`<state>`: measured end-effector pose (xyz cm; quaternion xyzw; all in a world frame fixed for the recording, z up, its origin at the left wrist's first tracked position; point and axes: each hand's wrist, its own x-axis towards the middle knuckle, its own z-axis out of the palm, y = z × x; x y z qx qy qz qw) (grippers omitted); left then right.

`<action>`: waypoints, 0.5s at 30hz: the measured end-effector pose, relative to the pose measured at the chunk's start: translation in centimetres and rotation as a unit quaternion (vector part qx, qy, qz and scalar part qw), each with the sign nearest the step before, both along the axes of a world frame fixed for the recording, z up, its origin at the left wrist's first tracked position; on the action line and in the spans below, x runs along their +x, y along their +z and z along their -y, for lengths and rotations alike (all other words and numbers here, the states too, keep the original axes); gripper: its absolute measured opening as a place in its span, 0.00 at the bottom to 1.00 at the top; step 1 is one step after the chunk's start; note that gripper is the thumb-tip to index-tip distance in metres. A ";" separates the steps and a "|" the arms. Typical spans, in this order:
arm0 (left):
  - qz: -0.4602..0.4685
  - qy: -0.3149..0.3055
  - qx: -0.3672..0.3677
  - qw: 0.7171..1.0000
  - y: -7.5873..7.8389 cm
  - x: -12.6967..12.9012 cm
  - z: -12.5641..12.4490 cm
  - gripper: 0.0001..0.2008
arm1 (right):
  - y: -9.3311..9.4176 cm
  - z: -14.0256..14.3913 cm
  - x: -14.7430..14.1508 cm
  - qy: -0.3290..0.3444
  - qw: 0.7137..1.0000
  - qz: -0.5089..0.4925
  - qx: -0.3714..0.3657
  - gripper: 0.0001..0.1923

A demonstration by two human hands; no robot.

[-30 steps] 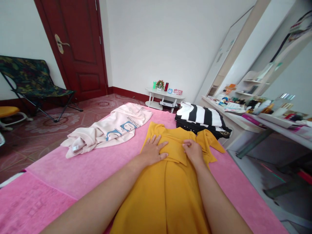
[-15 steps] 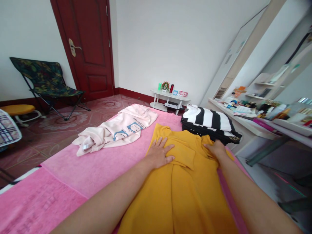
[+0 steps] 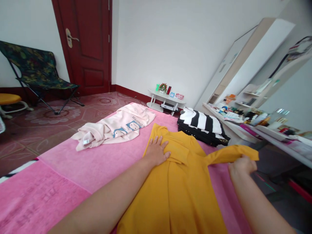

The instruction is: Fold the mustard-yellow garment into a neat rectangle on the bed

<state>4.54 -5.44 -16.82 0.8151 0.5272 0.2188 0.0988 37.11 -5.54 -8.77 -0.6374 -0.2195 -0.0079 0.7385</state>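
A mustard-yellow long garment (image 3: 187, 185), a dress or long top, lies spread on the pink bed cover (image 3: 102, 172). One of its sleeves is folded across its upper part. Resting flat on that folded side is my left hand (image 3: 157, 151), fingers spread. My right hand (image 3: 243, 164) is closed around the other yellow sleeve (image 3: 226, 152), which stretches out to the right, raised off the bed. Left of the yellow garment lies a crumpled pale pink top (image 3: 117, 126) with blue cartoon prints.
A stack of folded clothes (image 3: 202, 125), striped black and white on top, sits at the bed's far right corner. The cluttered dressing table (image 3: 246, 130) stands along the right. Beyond are a low white table (image 3: 167, 97), a folding chair (image 3: 41, 71) and a red door (image 3: 87, 45).
My right hand has moved right and towards me, drawing the sleeve out sideways from the garment's shoulder. My left hand stays pressed on the fabric. The view has shifted slightly.
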 end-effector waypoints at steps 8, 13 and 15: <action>0.099 -0.042 0.142 0.984 1.4 -1.4 1.0 0.23 | 8.6 4.9 -13.0 0.530 0.824 0.183 -0.086 0.22; 0.031 -0.155 0.196 0.968 1.8 -1.0 2.3 0.23 | 5.6 11.3 -11.8 0.502 0.772 0.294 -0.258 0.22; 0.020 -0.207 0.224 0.952 2.1 -0.7 2.8 0.22 | 2.7 14.1 -9.2 0.439 0.770 0.316 -0.338 0.23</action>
